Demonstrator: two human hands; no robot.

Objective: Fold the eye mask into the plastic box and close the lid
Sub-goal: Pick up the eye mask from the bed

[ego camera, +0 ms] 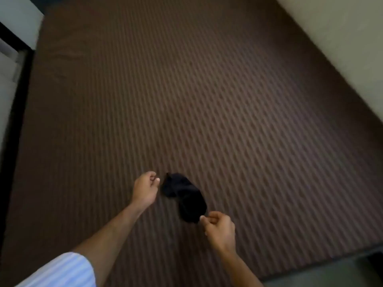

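A black eye mask point(184, 196) lies crumpled on the brown striped bed sheet point(207, 100), low in the view. My left hand point(145, 189) is just left of the mask's upper end, fingertips pinched together. A narrow gap shows between them and the fabric, and the blur hides whether a strap runs between. My right hand point(219, 228) is at the mask's lower right end, with thumb and fingers closed against its edge. No plastic box is in view.
The sheet fills most of the view. A pale wall point(342, 48) runs along the right side. A dark frame and pale panel point(12, 83) border the left. The bed's near edge and floor point(331, 272) show at the bottom right.
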